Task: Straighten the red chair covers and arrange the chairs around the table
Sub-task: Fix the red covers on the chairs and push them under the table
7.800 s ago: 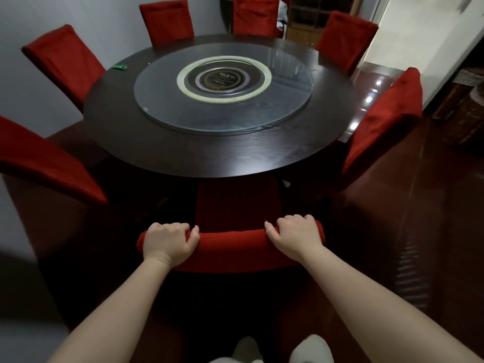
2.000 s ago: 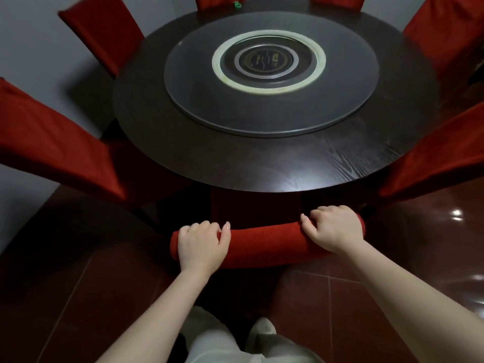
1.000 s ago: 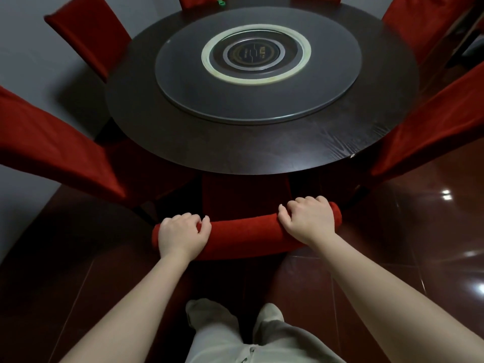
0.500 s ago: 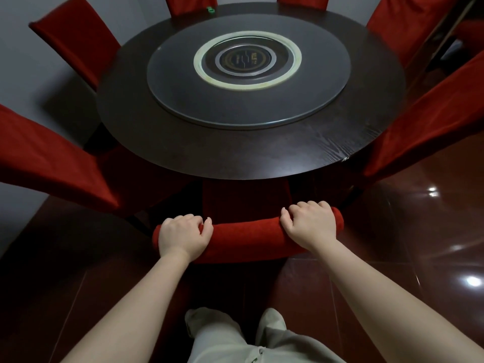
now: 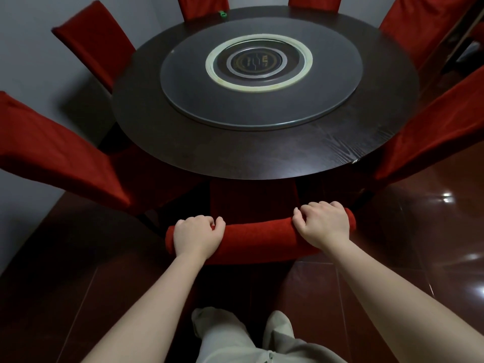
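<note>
Now both hands sit on the top of the near chair (image 5: 259, 238). Its red-covered back faces the person and its seat reaches under the near edge of the round table (image 5: 235, 155). The left hand (image 5: 197, 238) grips the left end of the padded top rail, fingers curled over its far side. The right hand (image 5: 324, 224) grips the right end the same way, knuckles up. Between the hands the cover lies smooth over the rail.

On the dark wooden table lies a large glass turntable (image 5: 188, 82) with a pale ring round its centre. A small green object (image 5: 222, 13) lies at the table's far edge.

Six more red-covered chairs stand round the table:
- the near left chair (image 5: 57, 150)
- the far left chair (image 5: 97, 43)
- the far chair left of centre (image 5: 203, 6)
- the far chair right of centre (image 5: 314, 1), cut off by the frame like the one beside it
- the far right chair (image 5: 419, 24)
- the near right chair (image 5: 432, 127)

Glossy dark red floor tiles (image 5: 419, 231) show light spots on the right. A grey wall (image 5: 31, 61) stands on the left, and pale trousers (image 5: 235, 339) show at the near edge
</note>
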`<action>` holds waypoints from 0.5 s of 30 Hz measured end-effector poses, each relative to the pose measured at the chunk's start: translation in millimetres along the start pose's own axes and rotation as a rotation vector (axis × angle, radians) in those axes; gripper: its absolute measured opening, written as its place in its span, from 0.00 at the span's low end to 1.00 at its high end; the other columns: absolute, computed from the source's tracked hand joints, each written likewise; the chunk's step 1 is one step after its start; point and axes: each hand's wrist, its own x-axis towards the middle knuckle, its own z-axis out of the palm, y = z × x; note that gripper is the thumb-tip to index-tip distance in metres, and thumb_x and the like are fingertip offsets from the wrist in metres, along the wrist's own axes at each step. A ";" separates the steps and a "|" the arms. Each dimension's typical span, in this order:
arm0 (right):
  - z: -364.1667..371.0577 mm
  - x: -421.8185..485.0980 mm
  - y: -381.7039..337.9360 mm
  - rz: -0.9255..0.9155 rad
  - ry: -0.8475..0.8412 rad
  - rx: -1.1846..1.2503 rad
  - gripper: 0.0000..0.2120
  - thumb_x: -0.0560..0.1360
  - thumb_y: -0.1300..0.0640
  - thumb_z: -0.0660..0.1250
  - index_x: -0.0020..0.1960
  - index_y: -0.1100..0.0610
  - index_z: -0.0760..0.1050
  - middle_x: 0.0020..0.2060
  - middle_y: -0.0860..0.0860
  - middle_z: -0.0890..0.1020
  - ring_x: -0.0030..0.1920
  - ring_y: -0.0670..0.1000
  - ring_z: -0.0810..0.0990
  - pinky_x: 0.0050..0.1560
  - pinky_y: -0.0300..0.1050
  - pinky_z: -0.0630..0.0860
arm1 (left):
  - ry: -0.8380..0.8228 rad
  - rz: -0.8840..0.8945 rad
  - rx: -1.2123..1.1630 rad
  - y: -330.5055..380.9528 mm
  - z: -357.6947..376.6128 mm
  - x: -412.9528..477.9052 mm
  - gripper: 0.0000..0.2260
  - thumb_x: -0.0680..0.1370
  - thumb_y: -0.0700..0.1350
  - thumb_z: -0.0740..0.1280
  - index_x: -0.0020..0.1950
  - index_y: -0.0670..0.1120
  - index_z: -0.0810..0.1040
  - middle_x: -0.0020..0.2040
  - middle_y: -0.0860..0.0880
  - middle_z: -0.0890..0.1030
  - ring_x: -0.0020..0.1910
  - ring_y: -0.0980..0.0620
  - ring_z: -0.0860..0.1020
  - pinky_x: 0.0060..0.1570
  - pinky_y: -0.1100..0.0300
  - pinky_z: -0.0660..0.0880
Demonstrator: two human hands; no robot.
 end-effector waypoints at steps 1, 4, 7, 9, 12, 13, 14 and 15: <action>0.3 -0.2 -0.6 -0.001 0.000 -0.007 0.26 0.76 0.43 0.48 0.30 0.54 0.76 0.29 0.50 0.79 0.35 0.55 0.78 0.41 0.50 0.67 | 0.010 0.001 -0.009 -0.5 0.1 0.0 0.24 0.75 0.61 0.48 0.25 0.50 0.66 0.25 0.53 0.71 0.28 0.50 0.71 0.41 0.54 0.65; 2.2 -0.6 -4.2 -0.001 0.009 -0.016 0.26 0.76 0.45 0.49 0.30 0.55 0.77 0.29 0.52 0.79 0.34 0.57 0.78 0.40 0.50 0.67 | 0.018 -0.003 -0.008 -2.6 1.0 1.1 0.24 0.75 0.61 0.48 0.25 0.50 0.68 0.25 0.53 0.71 0.28 0.50 0.71 0.40 0.55 0.63; 3.3 -2.1 -5.5 0.008 0.028 -0.023 0.25 0.76 0.46 0.51 0.29 0.56 0.76 0.27 0.53 0.79 0.31 0.58 0.77 0.39 0.49 0.66 | 0.023 0.001 -0.002 -3.1 1.6 3.8 0.25 0.74 0.62 0.47 0.25 0.50 0.68 0.24 0.54 0.69 0.27 0.51 0.69 0.39 0.55 0.62; 3.2 -3.7 -5.9 0.011 0.023 -0.025 0.25 0.76 0.46 0.51 0.28 0.55 0.75 0.27 0.52 0.78 0.31 0.57 0.77 0.38 0.49 0.65 | 0.025 -0.001 0.004 -4.1 1.6 4.2 0.25 0.74 0.62 0.47 0.24 0.50 0.69 0.23 0.54 0.69 0.26 0.53 0.68 0.39 0.55 0.61; 3.6 -6.3 -7.6 0.008 0.025 -0.013 0.24 0.76 0.46 0.52 0.28 0.55 0.74 0.26 0.51 0.78 0.30 0.57 0.77 0.38 0.49 0.66 | 0.027 0.006 0.010 -7.2 1.9 4.5 0.26 0.74 0.62 0.46 0.25 0.50 0.70 0.24 0.54 0.70 0.26 0.53 0.69 0.39 0.56 0.62; 3.5 -7.0 -7.9 0.011 0.030 -0.007 0.24 0.76 0.46 0.52 0.28 0.55 0.74 0.26 0.51 0.78 0.30 0.57 0.76 0.38 0.49 0.66 | 0.025 0.007 0.018 -7.8 2.2 4.5 0.26 0.74 0.62 0.45 0.26 0.50 0.71 0.25 0.54 0.71 0.27 0.53 0.70 0.39 0.55 0.62; 2.9 -7.3 -8.2 0.012 0.030 -0.001 0.24 0.76 0.46 0.52 0.28 0.55 0.74 0.26 0.52 0.78 0.30 0.57 0.76 0.38 0.49 0.67 | 0.023 0.006 0.029 -8.3 2.3 4.7 0.27 0.74 0.62 0.45 0.27 0.50 0.72 0.25 0.53 0.72 0.28 0.53 0.70 0.39 0.55 0.62; 2.2 -7.4 -8.5 0.011 0.026 0.003 0.24 0.76 0.46 0.51 0.28 0.55 0.74 0.26 0.52 0.78 0.30 0.57 0.77 0.38 0.49 0.67 | 0.021 0.006 0.038 -8.5 2.5 4.7 0.27 0.74 0.62 0.45 0.27 0.50 0.74 0.26 0.54 0.72 0.28 0.53 0.70 0.39 0.55 0.62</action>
